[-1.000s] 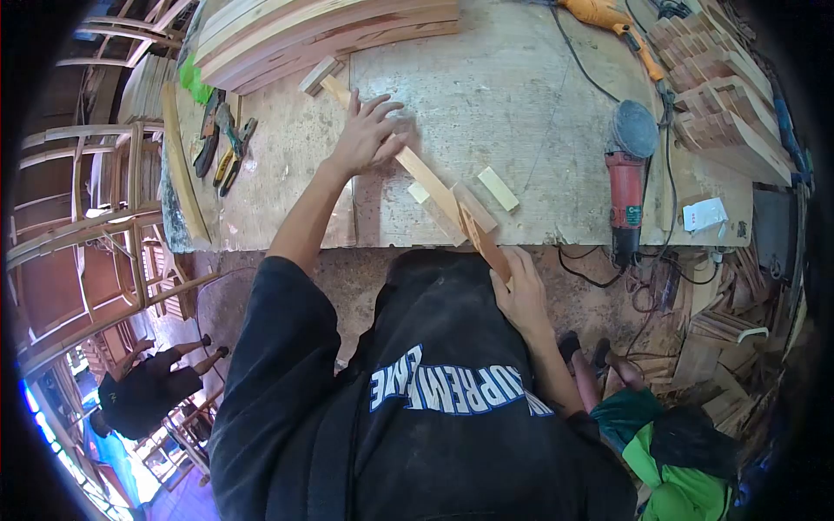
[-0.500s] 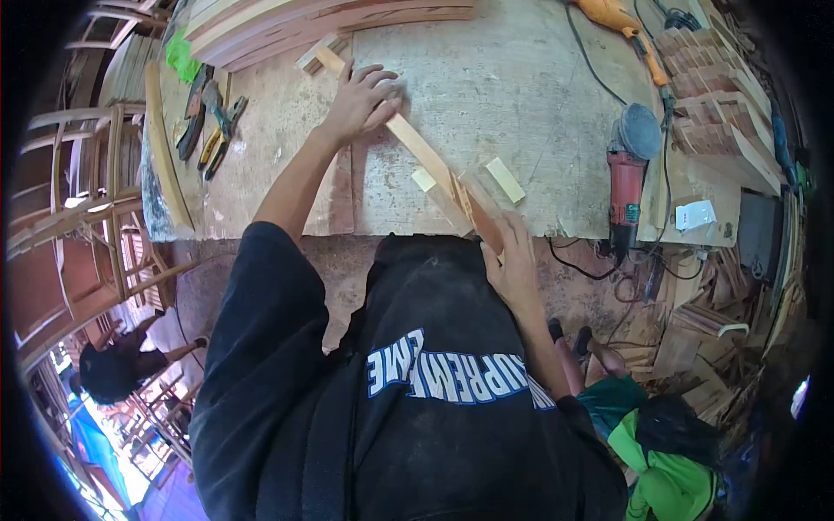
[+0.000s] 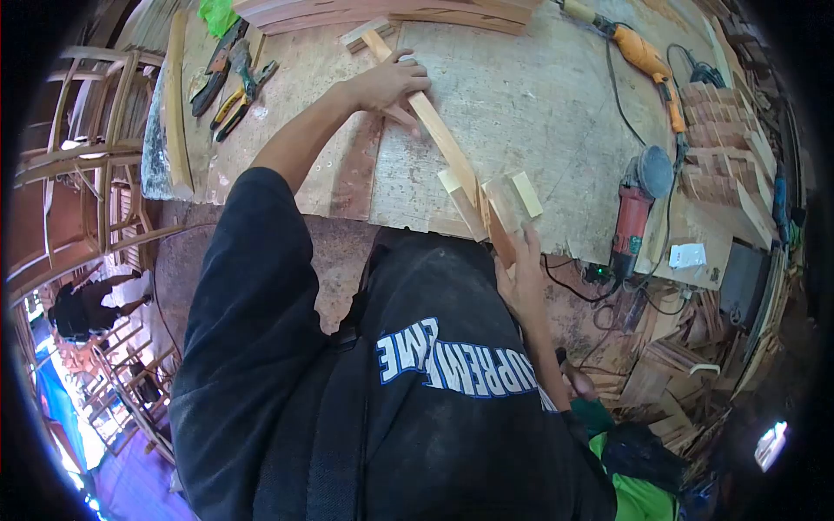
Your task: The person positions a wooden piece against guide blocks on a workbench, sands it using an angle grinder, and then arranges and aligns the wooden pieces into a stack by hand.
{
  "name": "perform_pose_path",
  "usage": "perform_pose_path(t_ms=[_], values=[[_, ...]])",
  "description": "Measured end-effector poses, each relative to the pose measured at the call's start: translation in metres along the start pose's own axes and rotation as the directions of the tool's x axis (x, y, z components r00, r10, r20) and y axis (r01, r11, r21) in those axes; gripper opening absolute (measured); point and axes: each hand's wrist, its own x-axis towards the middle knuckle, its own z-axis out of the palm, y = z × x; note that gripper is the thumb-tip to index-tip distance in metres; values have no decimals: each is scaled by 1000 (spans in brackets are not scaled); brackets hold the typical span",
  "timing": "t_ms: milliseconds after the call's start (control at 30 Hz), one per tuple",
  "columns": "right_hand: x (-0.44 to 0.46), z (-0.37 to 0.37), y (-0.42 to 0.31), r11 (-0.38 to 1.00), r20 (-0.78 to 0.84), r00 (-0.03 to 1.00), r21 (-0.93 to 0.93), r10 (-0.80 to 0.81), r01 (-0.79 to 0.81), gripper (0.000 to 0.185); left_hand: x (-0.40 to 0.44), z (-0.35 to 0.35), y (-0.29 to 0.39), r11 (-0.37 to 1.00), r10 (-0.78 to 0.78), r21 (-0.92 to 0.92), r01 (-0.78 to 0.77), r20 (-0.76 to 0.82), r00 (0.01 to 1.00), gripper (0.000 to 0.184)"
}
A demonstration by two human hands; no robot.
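A long pale wooden strip [image 3: 445, 143] runs slantwise across the workbench toward my body. My left hand [image 3: 393, 85] grips it near its far end, fingers over the top and thumb below. At the near end, by the bench edge, my right hand [image 3: 521, 273] is closed around the strip; part of its grip is hidden. The strip passes between a left wooden block [image 3: 462, 204] and a right wooden block [image 3: 526, 193]. Beyond my left hand, the strip's far tip lies by a small wooden block [image 3: 354, 36].
Pliers [image 3: 248, 82] and other hand tools lie at the left. A red angle grinder [image 3: 634, 208] and an orange power tool [image 3: 643, 54] with cords lie at the right. Stacked boards [image 3: 391, 13] line the back; cut wood pieces [image 3: 721, 174] are piled right. A person in green [image 3: 638, 491] is nearby.
The view has shifted, so the bench appears further right and higher. The strip now sits between the two blocks, and the left block shows more. Both hands stay on the strip.
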Motion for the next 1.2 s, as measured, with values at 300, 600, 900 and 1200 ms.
perform_pose_path(t_ms=[300, 600, 900, 1200], values=[[6, 5, 22, 995, 61, 998, 95, 1, -7, 45, 21, 0, -15, 988, 152, 23, -155, 108, 982, 51], [4, 5, 7, 987, 76, 988, 83, 131, -137, 44, 18, 4, -18, 969, 208, 129, -212, 42, 977, 52], [0, -28, 24, 997, -92, 993, 5, 75, -75, 45, 68, -24, 9, 964, 209, 150, -219, 79, 975, 31], [11, -23, 41, 997, -20, 998, 50, 64, -63, 47, 81, -19, 1, 968, 138, 167, -187, 265, 954, 39]])
